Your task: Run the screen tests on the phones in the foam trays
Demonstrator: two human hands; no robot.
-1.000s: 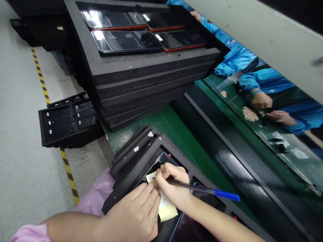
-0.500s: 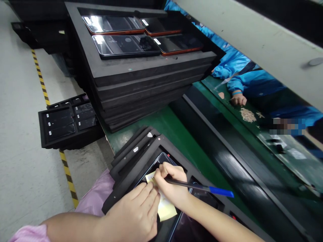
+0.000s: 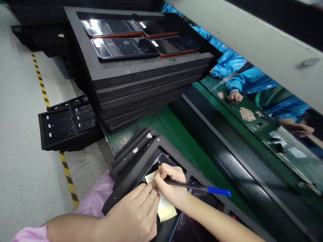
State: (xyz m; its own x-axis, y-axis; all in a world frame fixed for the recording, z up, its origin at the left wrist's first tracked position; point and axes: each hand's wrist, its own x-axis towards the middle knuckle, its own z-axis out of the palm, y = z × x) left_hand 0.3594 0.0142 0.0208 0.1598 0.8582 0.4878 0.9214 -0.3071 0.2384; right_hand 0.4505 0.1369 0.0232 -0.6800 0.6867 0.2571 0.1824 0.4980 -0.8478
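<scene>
My right hand (image 3: 173, 183) pinches a dark pen (image 3: 186, 184) with a blue cap on its far end. Its writing end, hidden behind my fingers, is at the upper part of a yellow paper note (image 3: 167, 211). My left hand (image 3: 135, 210) lies flat across the note's left side, fingers stretched out and side by side. Beneath the paper is a dark-screened phone (image 3: 163, 158), set in a recess of a black foam tray (image 3: 176, 154). More phones lie in the same tray, partly covered by my right forearm.
Ahead rises a tall stack of foam trays (image 3: 151, 74), with a glossy phone (image 3: 123, 48) and others on top. A lower tray stack (image 3: 42, 134) stands left. Beyond the dark channel (image 3: 227, 151), a co-worker's hand (image 3: 234, 97) rests near a pile of small pale pieces (image 3: 247, 114).
The pen has tilted or shifted very slightly; both my hands stay on the note. Across the channel, a co-worker's hand at the right now shows clearly.
</scene>
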